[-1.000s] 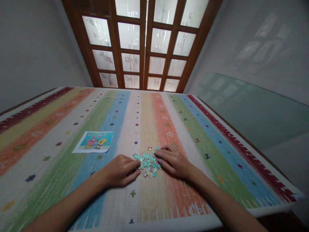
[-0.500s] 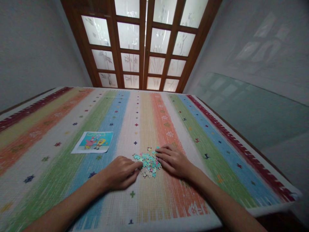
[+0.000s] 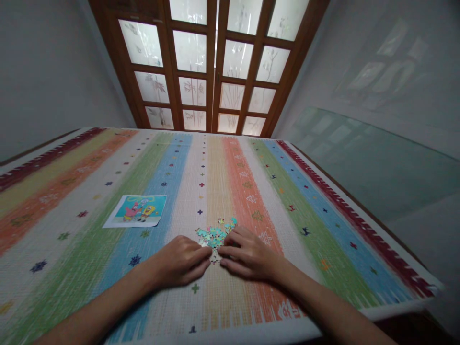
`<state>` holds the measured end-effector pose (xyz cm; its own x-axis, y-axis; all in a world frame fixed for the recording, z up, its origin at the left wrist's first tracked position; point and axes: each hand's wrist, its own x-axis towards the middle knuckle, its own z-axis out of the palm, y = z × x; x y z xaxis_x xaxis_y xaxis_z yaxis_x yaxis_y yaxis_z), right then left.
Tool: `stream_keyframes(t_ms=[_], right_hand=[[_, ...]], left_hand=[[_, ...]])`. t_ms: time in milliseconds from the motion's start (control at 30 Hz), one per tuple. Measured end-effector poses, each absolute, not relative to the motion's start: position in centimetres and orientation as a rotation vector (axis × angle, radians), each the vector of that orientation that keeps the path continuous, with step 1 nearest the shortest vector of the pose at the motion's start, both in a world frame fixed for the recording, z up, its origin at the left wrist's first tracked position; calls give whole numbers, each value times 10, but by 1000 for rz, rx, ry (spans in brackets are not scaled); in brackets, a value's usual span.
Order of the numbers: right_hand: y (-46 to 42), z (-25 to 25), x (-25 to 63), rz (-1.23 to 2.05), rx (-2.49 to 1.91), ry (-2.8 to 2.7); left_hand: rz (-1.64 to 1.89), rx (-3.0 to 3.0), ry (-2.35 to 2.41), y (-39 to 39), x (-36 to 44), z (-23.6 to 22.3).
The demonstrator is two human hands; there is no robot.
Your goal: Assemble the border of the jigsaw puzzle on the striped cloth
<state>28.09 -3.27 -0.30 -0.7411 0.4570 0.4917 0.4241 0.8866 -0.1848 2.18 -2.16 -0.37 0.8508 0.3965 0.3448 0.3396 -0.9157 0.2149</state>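
A small heap of teal jigsaw pieces [image 3: 214, 234] lies on the striped cloth near the front middle. My left hand [image 3: 178, 262] rests palm down just left of the heap, fingers stretched and touching its near edge. My right hand [image 3: 246, 253] lies on the right side of the heap, fingers extended over the near pieces, fingertips almost meeting the left hand's. Neither hand holds a piece that I can see. A cartoon picture card [image 3: 136, 210] lies flat to the left, beyond my left hand.
The colourful striped tablecloth [image 3: 108, 249] covers a wide table whose right edge runs beside a glass-topped surface [image 3: 377, 167]. Wooden doors with frosted panes [image 3: 212, 62] stand behind the table's far edge.
My right hand has slid leftward and nearer over the heap, covering its near part. The left hand stays close to the same spot. The view has tilted slightly.
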Motion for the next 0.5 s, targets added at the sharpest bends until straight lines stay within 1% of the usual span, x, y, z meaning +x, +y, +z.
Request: stream_keyframes(t_ms=[233,500], right_hand=[[-33,-3,281,125,-640,-2495],[-33,0,282,99,-646,-2460]], left_hand=[[581,2876,588,-23,22,-8],[591,2929,565,-24,25,-5]])
